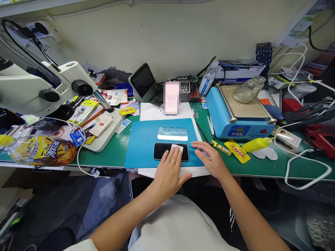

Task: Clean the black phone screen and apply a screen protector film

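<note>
My left hand (169,172) lies across a smartphone (160,151) with a black screen and a pale frame. Its fingers are stretched out and close together, pressing a white wipe (179,147) against the glass. My right hand (210,159) is at the right of the phone, fingers apart and empty, its fingertips over the edge of a blue mat (141,139). Behind the phone, on the same mat, is a clear, glossy screen-shaped sheet (172,133) that reflects light.
A microscope (47,89), piled books and a drink bottle (44,150) crowd the left. At right stands a blue heating plate machine (227,113) with a glass jar (248,90) on top. Near it lie yellow packets (237,151), a yellow squeeze bottle (255,144) and a white cable (303,186).
</note>
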Available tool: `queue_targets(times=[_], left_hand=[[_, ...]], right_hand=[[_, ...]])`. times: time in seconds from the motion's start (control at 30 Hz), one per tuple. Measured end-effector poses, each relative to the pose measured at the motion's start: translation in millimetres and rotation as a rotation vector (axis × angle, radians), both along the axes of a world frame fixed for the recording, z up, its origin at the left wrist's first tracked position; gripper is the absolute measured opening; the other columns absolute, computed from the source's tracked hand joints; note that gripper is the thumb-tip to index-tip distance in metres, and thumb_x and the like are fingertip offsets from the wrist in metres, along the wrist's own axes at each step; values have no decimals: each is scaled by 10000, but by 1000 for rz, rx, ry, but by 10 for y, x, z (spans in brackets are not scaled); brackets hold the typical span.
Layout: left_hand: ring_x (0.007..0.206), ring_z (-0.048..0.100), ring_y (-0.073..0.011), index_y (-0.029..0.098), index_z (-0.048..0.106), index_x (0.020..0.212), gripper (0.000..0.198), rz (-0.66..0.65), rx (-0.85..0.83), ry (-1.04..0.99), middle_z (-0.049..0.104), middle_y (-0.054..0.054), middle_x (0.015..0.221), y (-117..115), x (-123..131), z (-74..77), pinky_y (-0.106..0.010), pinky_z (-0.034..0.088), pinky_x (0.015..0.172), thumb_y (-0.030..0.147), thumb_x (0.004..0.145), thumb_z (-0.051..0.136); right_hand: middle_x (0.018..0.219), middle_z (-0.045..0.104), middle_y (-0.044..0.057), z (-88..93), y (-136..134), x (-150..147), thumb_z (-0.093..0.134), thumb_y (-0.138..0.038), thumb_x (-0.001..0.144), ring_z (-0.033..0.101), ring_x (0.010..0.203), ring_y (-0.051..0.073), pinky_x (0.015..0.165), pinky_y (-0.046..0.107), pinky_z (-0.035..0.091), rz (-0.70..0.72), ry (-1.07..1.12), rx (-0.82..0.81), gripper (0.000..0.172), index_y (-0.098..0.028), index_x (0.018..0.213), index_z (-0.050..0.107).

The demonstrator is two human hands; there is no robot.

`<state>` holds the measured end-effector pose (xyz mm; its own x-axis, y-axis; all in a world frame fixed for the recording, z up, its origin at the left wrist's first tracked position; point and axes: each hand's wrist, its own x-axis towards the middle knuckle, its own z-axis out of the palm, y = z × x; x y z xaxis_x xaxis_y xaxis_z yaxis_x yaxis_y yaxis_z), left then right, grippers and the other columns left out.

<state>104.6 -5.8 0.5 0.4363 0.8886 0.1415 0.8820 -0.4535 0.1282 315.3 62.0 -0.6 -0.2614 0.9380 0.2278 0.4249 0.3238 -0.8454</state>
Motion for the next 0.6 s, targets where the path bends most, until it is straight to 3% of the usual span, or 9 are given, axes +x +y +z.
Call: queue_targets(times=[0.17,0.27,0.47,0.6], left_hand=[[1546,276,-316,60,253,1605,723,163,17,38,326,-188,1646,-21,-410,-10,-532,323,1225,546,1073,315],[1544,276,-331,42,234,1606,747,180,31,40,337,-212,1635,33,-450,-29,-538,331,1218,559,1071,310],[1532,298,-354,-34,324,1557,878,116,15,-1,362,-240,1613,222,-33,4,-495,309,1234,668,1030,334],[1524,321,-346,-33,378,1535,874,53,5,-12,375,-233,1608,200,212,50,-475,281,1245,677,1032,302]], right_hand=[[1222,735,60,22,-11,0,591,-465,972,664,1182,284,1069,488,509,-8,-11,-27,275,-310,1122,762],[1225,734,64,24,-13,-1,582,-462,977,662,1183,286,1067,489,509,-5,-15,-27,278,-308,1124,761],[1214,737,69,3,-2,-12,582,-452,976,662,1182,286,1072,493,502,1,-13,5,276,-301,1120,762],[1201,740,74,-12,5,-4,584,-448,973,665,1175,288,1079,504,493,0,-10,24,271,-294,1105,763]])
